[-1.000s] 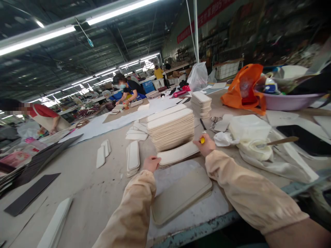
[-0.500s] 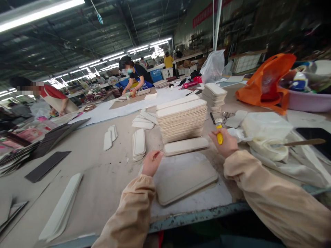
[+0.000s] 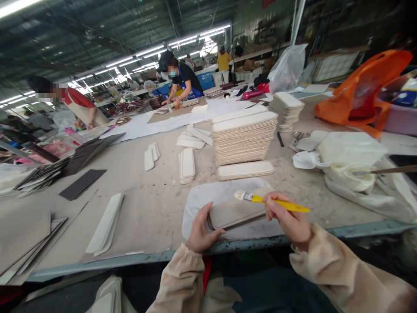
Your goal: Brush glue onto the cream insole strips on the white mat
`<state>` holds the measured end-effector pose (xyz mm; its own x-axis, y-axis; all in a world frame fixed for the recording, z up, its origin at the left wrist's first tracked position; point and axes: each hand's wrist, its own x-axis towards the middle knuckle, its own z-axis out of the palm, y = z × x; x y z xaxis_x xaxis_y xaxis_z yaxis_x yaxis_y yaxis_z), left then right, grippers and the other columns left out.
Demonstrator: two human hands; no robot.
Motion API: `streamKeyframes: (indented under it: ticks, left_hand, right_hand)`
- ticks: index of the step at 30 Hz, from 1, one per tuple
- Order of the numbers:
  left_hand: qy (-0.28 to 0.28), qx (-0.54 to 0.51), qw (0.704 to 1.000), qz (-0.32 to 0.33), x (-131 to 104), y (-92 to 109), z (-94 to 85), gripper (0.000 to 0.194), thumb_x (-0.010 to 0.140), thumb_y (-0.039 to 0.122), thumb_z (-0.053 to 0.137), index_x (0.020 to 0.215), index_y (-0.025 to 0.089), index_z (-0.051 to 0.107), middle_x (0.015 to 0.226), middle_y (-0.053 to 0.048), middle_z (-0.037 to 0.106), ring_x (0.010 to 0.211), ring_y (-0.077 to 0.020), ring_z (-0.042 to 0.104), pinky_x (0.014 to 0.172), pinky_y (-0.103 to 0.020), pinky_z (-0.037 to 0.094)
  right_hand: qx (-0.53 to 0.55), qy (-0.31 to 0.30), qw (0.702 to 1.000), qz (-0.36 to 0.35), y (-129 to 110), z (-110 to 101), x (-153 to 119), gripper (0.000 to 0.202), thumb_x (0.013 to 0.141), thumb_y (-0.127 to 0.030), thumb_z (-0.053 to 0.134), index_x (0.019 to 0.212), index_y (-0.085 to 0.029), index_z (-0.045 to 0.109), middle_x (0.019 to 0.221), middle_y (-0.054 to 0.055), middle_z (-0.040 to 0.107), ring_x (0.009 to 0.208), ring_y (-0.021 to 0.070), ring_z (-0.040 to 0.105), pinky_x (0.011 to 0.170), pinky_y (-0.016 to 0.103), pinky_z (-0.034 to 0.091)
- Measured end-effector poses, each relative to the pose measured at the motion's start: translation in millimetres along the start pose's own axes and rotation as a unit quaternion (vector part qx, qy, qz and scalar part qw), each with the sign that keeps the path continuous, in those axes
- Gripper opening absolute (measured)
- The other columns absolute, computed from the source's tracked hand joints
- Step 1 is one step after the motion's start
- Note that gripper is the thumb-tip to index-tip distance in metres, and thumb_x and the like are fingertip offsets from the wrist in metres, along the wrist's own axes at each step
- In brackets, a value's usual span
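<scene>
My right hand (image 3: 288,217) is closed round the yellow handle of a paintbrush (image 3: 283,202). The whitish bristles point left, over the far side of a beige rounded panel (image 3: 234,213). At the panel's left end, my left hand (image 3: 202,228) curls about the edge, fingers behind and thumb in front. Under the panel lies a white rounded sheet (image 3: 198,195) by the table's front edge. Just beyond it is a low pile of pale strips (image 3: 244,170), with a tall stack of similar strips (image 3: 244,137) behind.
Small pale strips (image 3: 186,165) lie left of the stack, and longer ones (image 3: 106,224) farther left. To the right are scissors (image 3: 299,137), a white plastic bag (image 3: 352,152) and an orange bag (image 3: 368,95). Co-workers (image 3: 185,80) stand across the table.
My right hand has brought the brush left from beside the scissors, turning it level over the panel. My left hand has come nearer, onto the panel's left end. The view has shifted.
</scene>
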<state>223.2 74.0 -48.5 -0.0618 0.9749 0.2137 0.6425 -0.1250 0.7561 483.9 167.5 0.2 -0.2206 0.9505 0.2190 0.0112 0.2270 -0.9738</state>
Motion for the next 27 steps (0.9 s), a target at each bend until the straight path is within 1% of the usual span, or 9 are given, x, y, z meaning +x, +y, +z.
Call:
streamKeyframes:
  ticks: [3,7,12,16,19,21,24,27]
  left_hand:
    - [0.001,0.005,1.000,0.004,0.7,-3.9,2.6,0.078,0.069,0.041,0.073,0.135,0.018,0.039,0.135,-0.013,0.049,0.126,-0.0289,0.044,0.108,-0.046,0.035]
    - [0.007,-0.001,1.000,0.007,-1.3,-6.5,4.9,0.074,0.071,0.037,0.071,0.135,0.017,0.039,0.133,-0.013,0.050,0.125,-0.0273,0.046,0.108,-0.044,0.036]
    - [0.001,-0.021,1.000,-0.005,-0.4,-4.1,4.7,0.080,0.069,0.033,0.072,0.138,0.018,0.035,0.131,-0.012,0.052,0.122,-0.0276,0.049,0.105,-0.045,0.039]
    - [-0.004,-0.022,1.000,-0.019,0.6,-2.6,3.9,0.086,0.069,0.030,0.072,0.142,0.019,0.027,0.129,-0.012,0.053,0.120,-0.0266,0.050,0.105,-0.044,0.038]
    - [-0.003,-0.025,0.999,-0.024,0.7,-2.7,3.8,0.089,0.069,0.031,0.072,0.144,0.020,0.023,0.129,-0.011,0.053,0.120,-0.0262,0.050,0.105,-0.044,0.037]
    - [-0.001,-0.020,0.999,-0.027,0.7,-2.8,4.0,0.091,0.069,0.032,0.072,0.144,0.020,0.021,0.128,-0.011,0.054,0.119,-0.0261,0.051,0.104,-0.044,0.037]
    - [0.002,0.005,1.000,-0.023,0.8,-2.9,4.2,0.093,0.071,0.035,0.071,0.145,0.021,0.018,0.127,-0.010,0.055,0.118,-0.0257,0.052,0.104,-0.043,0.038]
    - [0.000,0.028,0.999,-0.015,0.8,-3.5,3.8,0.092,0.073,0.037,0.069,0.146,0.022,0.015,0.127,-0.010,0.055,0.118,-0.0250,0.051,0.104,-0.043,0.037]
  right_hand:
    - [0.058,-0.064,0.995,0.041,-2.0,23.3,-2.0,0.024,0.087,-0.044,0.050,0.083,-0.020,0.054,0.051,-0.004,0.046,0.048,0.0121,0.044,0.052,0.027,0.039]
    - [0.057,-0.111,0.990,0.072,-1.3,45.2,-1.8,0.025,0.089,-0.043,0.048,0.082,-0.020,0.053,0.051,-0.006,0.044,0.048,0.0104,0.041,0.052,0.024,0.036]
    - [0.032,-0.142,0.985,0.088,5.5,62.4,-0.2,0.026,0.088,-0.045,0.048,0.081,-0.020,0.053,0.048,-0.006,0.042,0.045,0.0104,0.039,0.048,0.024,0.034]
    - [-0.015,-0.165,0.983,0.074,5.5,70.1,1.8,0.023,0.089,-0.042,0.046,0.082,-0.022,0.056,0.050,-0.005,0.045,0.048,0.0119,0.043,0.050,0.025,0.035]
    - [-0.055,-0.159,0.984,0.052,3.2,69.5,4.4,0.021,0.088,-0.039,0.046,0.081,-0.023,0.057,0.054,-0.004,0.048,0.052,0.0134,0.046,0.052,0.026,0.036]
    - [-0.078,-0.145,0.985,0.045,1.8,64.8,7.2,0.020,0.088,-0.038,0.046,0.080,-0.023,0.058,0.056,-0.003,0.051,0.053,0.0144,0.048,0.052,0.026,0.036]
    - [-0.127,-0.123,0.983,0.041,0.6,50.9,13.2,0.020,0.088,-0.037,0.046,0.080,-0.023,0.058,0.060,-0.002,0.056,0.056,0.0153,0.050,0.053,0.027,0.037]
    - [-0.180,-0.101,0.977,0.045,1.0,30.5,20.4,0.021,0.087,-0.038,0.044,0.080,-0.023,0.057,0.063,-0.002,0.059,0.058,0.0159,0.053,0.055,0.027,0.038]
